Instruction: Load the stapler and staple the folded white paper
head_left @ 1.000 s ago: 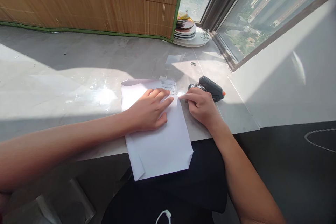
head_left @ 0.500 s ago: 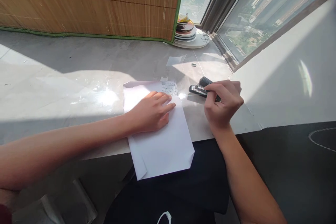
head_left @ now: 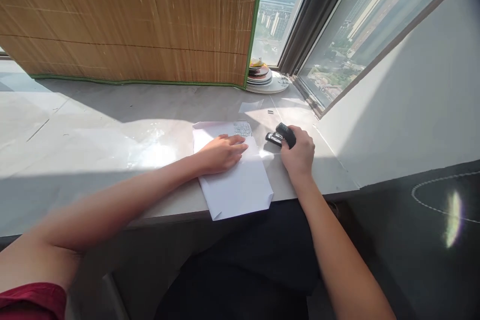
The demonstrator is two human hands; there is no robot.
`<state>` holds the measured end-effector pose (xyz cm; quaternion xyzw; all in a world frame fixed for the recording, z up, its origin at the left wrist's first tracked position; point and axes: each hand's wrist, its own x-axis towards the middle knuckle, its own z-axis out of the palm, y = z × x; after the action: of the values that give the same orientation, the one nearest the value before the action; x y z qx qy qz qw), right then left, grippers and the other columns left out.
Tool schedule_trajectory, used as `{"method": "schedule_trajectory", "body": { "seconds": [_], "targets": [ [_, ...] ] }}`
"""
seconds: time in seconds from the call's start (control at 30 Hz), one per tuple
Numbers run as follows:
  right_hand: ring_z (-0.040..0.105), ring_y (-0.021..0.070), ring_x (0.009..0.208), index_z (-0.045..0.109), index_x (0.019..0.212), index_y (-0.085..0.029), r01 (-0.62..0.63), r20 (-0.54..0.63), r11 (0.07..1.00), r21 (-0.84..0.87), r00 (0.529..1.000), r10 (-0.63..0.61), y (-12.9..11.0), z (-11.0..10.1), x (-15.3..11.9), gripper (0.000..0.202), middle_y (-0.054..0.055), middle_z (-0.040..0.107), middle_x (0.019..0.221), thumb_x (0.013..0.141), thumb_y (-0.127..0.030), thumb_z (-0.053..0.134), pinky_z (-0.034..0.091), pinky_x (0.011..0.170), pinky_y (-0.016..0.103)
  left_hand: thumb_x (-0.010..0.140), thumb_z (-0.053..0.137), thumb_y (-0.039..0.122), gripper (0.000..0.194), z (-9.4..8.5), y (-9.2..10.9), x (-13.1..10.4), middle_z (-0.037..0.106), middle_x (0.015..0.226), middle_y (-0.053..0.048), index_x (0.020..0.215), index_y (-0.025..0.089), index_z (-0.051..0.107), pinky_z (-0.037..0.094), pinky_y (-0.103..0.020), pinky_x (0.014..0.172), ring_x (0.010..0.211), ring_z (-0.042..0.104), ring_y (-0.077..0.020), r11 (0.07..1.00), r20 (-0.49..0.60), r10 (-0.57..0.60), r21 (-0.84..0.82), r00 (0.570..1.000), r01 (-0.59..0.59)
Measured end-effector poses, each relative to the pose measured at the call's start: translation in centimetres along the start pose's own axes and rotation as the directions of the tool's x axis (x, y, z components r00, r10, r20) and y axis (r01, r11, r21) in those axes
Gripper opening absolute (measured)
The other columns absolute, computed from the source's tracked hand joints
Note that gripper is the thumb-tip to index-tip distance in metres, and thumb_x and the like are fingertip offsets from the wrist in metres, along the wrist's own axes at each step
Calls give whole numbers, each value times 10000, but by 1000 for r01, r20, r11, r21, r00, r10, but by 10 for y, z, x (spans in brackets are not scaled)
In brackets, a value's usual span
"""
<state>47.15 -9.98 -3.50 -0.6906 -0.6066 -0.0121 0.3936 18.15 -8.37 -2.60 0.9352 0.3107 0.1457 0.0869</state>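
Note:
A white paper sheet (head_left: 240, 187) with folded edges lies on the ledge, its near end jutting past the front edge. Rows of staples (head_left: 243, 129) cover its far right corner. My left hand (head_left: 222, 154) rests flat on the paper, fingers stretched toward that corner. To the right of the paper, my right hand (head_left: 300, 154) is wrapped round a black stapler (head_left: 282, 134). The stapler's jaws are apart and point left, toward the paper but not touching it.
Two small staple strips (head_left: 270, 111) and a scrap of paper (head_left: 250, 106) lie beyond the sheet. Stacked plates (head_left: 262, 82) stand in the window corner beside a bamboo blind (head_left: 131, 25). A white wall (head_left: 382, 105) bounds the right side.
My right hand has gone from fingering the stapler's middle to a full grip round its body. My left hand stays flat on the paper. The head view has tilted up.

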Motion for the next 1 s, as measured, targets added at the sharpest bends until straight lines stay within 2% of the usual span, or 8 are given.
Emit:
{"method": "schedule_trajectory", "body": {
  "seconds": [0.17,0.37,0.5,0.57,0.67,0.77,0.9,1.0],
  "targets": [
    [664,341,1140,725,1279,-198,70,-90,986,148,994,-57,-13,-4,2,407,146,746,1188,889,-188,608,566,1041,564,1139,427,378,426,-29,-31,8,690,1505,-107,1362,220,754,488,-458,1194,1367,652,-284,974,-169,-182,-166,969,154],
    [715,312,1126,734,1259,-239,233,100,892,386,951,-292,-91,9,-15,397,104,779,1196,872,-157,703,591,1041,496,989,507,257,279,-76,-88,-34,748,1213,-134,1055,192,771,532,-404,1066,1154,685,-281,816,-334,-577,-203,745,541],
    [694,287,1082,718,1190,-239,272,286,879,393,872,-398,-135,34,-36,395,87,763,1130,833,-73,691,573,953,424,951,519,357,246,-80,-102,-79,726,1001,-104,873,208,700,538,-367,939,963,660,-247,740,-402,-671,-313,624,595],
    [684,273,1066,706,1185,-236,262,332,883,390,854,-400,-143,43,-43,395,80,754,1121,832,-60,685,558,929,402,954,544,493,343,-78,-104,-94,626,776,-53,739,230,592,513,-328,744,772,582,-213,697,-375,-714,-458,591,552],
    [677,282,1132,687,1256,-240,249,332,875,416,854,-401,-139,47,-48,407,83,758,1185,866,-138,741,545,986,418,935,556,633,567,-78,-111,-106,288,568,25,605,263,281,352,-301,536,542,327,-148,586,-295,-753,-706,588,397],
    [676,288,1208,653,1357,-262,251,330,847,469,840,-432,-130,41,-50,525,78,755,1289,860,-235,819,542,1043,416,910,533,628,579,-82,-122,-110,148,576,49,640,265,172,332,-306,511,507,241,-132,530,-260,-736,-796,625,292],
    [732,235,1100,634,1400,-289,224,403,841,492,798,-448,-121,32,-52,510,28,789,1228,915,-148,704,566,963,338,955,437,618,506,-83,-124,-106,194,575,25,679,276,187,440,-338,548,536,335,-159,527,-212,-785,-722,582,448],
    [739,248,1095,640,1409,-275,176,429,883,434,822,-375,-105,26,-46,501,45,804,1203,928,-138,676,566,954,347,983,431,626,509,-79,-120,-104,265,582,1,676,283,215,482,-349,577,585,407,-178,572,-173,-776,-598,606,562]
  ]
}}
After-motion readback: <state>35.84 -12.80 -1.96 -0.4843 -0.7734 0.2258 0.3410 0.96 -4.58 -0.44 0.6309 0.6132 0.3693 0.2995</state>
